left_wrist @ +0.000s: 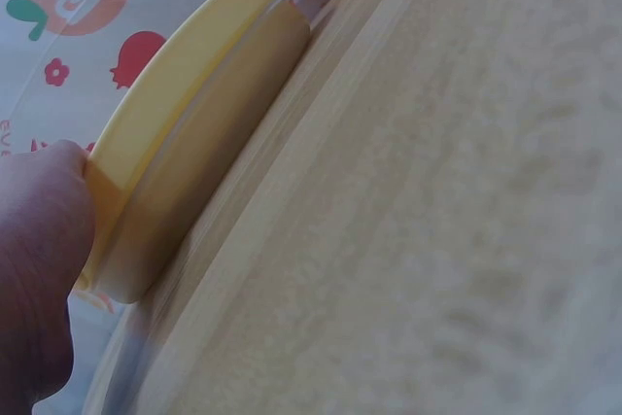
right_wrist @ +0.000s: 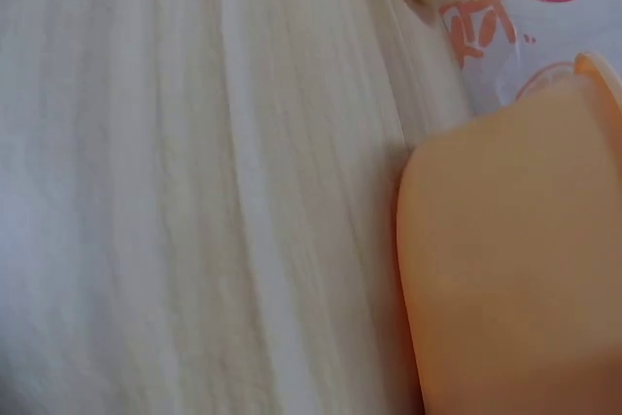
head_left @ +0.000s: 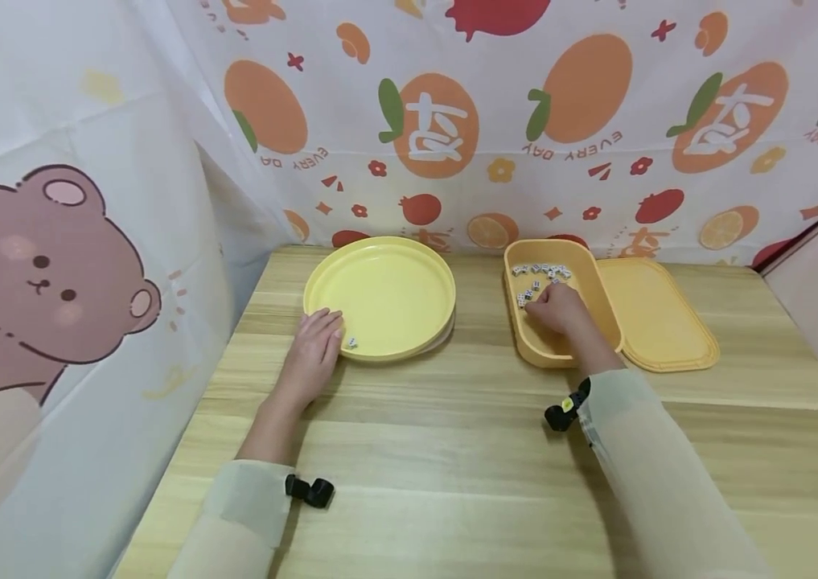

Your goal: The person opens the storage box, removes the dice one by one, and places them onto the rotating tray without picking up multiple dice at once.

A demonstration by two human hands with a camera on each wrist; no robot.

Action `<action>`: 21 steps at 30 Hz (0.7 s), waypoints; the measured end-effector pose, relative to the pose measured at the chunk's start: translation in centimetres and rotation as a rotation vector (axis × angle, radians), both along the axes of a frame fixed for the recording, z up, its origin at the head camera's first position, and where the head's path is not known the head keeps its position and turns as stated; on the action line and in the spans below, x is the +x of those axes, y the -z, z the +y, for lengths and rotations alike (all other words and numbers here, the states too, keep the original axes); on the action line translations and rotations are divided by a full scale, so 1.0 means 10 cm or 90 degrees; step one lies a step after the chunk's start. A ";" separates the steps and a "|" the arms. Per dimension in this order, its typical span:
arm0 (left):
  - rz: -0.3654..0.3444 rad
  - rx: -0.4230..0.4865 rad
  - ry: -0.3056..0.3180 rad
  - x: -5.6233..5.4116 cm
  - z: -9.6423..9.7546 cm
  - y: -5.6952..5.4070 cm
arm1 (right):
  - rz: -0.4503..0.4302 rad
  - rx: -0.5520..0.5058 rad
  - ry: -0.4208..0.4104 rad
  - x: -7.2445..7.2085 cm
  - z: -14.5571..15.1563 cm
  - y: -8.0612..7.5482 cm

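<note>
In the head view my left hand (head_left: 313,354) rests on the near-left rim of a round yellow tray (head_left: 380,301), its fingers extended over the edge. One small white die (head_left: 352,343) lies inside the tray close to those fingers. My right hand (head_left: 559,309) reaches down into an orange rectangular box (head_left: 602,310), fingers bent toward its floor. Several white dice (head_left: 544,270) with dark pips lie in the box, and a few more sit right at the fingertips. Whether the fingers pinch a die I cannot tell; the fingertips are hidden. The left wrist view shows the left hand (left_wrist: 44,240) against the tray's side.
An orange lid (head_left: 665,318) lies flat to the right of the box. Under the tray is a paler round base (left_wrist: 214,153). The wooden table (head_left: 409,466) stretches toward me, and a fruit-print cloth (head_left: 495,185) hangs behind its far edge. A bear-print cloth hangs at left.
</note>
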State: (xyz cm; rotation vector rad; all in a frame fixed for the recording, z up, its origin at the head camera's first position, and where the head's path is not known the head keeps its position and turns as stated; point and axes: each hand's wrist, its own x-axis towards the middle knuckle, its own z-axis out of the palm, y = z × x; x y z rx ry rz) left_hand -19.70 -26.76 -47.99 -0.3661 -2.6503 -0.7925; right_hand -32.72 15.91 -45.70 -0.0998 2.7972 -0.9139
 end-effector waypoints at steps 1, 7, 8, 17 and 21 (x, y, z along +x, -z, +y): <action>0.000 0.000 0.001 0.00 0.01 0.00 | 0.013 -0.002 0.007 0.02 0.00 -0.01; 0.007 -0.001 0.003 0.02 0.01 0.00 | 0.125 -0.036 0.053 0.09 -0.02 -0.05; 0.009 0.000 0.003 0.03 0.00 0.00 | 0.137 -0.043 0.057 0.10 -0.03 -0.07; 0.016 0.001 0.001 0.03 -0.02 0.00 | 0.267 -0.154 0.013 0.24 -0.50 -0.32; 0.017 0.004 0.003 0.02 -0.01 0.02 | 0.312 -0.188 -0.067 0.35 -0.93 -0.32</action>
